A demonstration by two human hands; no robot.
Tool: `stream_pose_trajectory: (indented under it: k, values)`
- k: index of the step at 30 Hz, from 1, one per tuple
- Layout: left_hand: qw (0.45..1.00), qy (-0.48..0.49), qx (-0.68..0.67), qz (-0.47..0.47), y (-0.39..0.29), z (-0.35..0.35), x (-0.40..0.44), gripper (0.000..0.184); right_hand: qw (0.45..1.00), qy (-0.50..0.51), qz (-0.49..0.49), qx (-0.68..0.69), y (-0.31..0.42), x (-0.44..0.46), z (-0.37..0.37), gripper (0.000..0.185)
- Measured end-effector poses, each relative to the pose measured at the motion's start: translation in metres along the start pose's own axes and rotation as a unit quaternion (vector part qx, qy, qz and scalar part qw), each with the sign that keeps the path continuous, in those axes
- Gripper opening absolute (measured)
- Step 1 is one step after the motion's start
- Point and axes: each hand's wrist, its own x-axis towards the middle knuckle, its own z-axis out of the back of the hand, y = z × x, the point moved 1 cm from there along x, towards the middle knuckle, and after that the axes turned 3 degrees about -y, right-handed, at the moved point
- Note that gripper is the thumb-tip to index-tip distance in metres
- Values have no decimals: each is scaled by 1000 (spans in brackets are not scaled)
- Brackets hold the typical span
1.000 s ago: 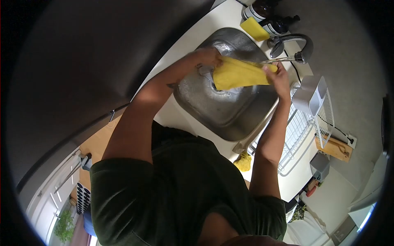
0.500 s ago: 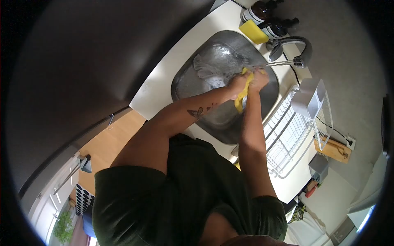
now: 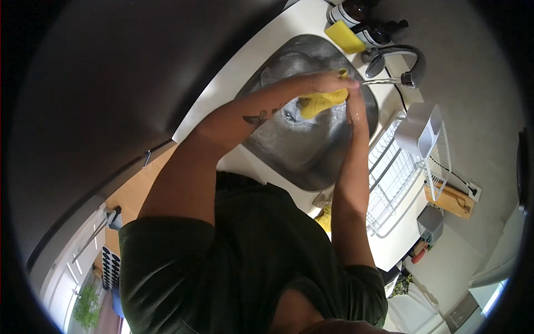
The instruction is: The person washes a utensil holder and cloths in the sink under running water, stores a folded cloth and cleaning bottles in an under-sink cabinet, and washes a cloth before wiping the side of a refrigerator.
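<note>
two hands (image 3: 329, 83) (image 3: 355, 106) together on yellow cloth (image 3: 324, 102), forearms (image 3: 351, 164) angled inward

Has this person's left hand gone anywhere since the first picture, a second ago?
Yes: judged against the faucet, the left hand has moved closer to it.

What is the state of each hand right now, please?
Left hand: on the yellow cloth; whether closed, cannot be told.
Right hand: at the same cloth; its grip cannot be told.
</note>
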Motion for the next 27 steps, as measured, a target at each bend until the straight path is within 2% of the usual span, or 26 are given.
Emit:
stream_pose_trajectory:
  k: [1, 2, 3, 4, 5, 6, 7, 8, 10, 11, 12, 13, 14, 16, 17, 19, 23, 24, 26, 27]
  values:
    - [993, -2, 92, -71, -10, 2, -8, 47, 994, 54, 24, -91, 14, 0, -1, 33]
    - [993, -1, 92, -72, -3, 12, -3, 47, 976, 109, 49, -182, 23, 2, 1, 32]
    - [968, 11, 234, -93, 6, 27, 5, 47, 987, 77, 66, -123, 21, 9, 8, 30]
    - [922, 23, 370, -112, 14, 38, 6, 47, 987, 77, 66, -124, 34, 3, 2, 30]
    - [912, 15, 404, -65, 8, 46, -4, 45, 988, 19, 76, -134, 59, -9, -8, 28]
    - [907, 5, 416, -60, 31, 65, 1, 43, 985, -39, 87, -143, 74, -17, -13, 26]
    - [903, -4, 426, -54, 56, 82, 7, 41, 985, -38, 87, -143, 76, -19, -8, 26]
    - [903, -5, 426, -54, 50, 87, -2, 41, 992, -15, 81, -92, 80, -18, 0, 26]
    - [873, -55, 484, 17, 31, 101, -15, 37, 996, 7, 76, -40, 87, -25, 9, 26]
    - [874, -53, 483, 18, 23, 100, -22, 37, 985, 32, 77, -151, 96, -35, 9, 27]
    - [916, -68, 395, 7, 14, 99, -28, 35, 961, 59, 80, -260, 102, -43, 9, 29]
    - [950, -81, 302, -3, 11, 97, -32, 33, 952, 77, 113, -275, 102, -48, 11, 31]
    - [950, -81, 301, -4, 22, 101, -25, 33, 951, 77, 113, -276, 100, -47, 18, 31]
    - [984, -147, 43, -88, 33, 107, -12, 32, 927, 136, 89, -338, 96, -45, 35, 30]
    - [984, -145, 44, -90, 34, 106, -7, 32, 936, 126, 69, -320, 96, -46, 39, 30]
    - [977, -177, -104, -53, 37, 97, -6, 30, 944, 98, 56, -311, 96, -48, 41, 29]
    - [974, -200, -101, -15, 31, 89, -13, 29, 955, 65, 48, -285, 103, -52, 42, 26]
    - [974, -217, -61, 15, 32, 90, -16, 29, 955, 64, 48, -284, 105, -51, 41, 26]
    - [971, -232, -21, 46, 49, 94, -8, 28, 993, 103, 42, -38, 111, -53, 33, 27]
    - [950, -299, 94, 6, 64, 95, 2, 28, 992, 117, 24, -40, 112, -57, 28, 27]
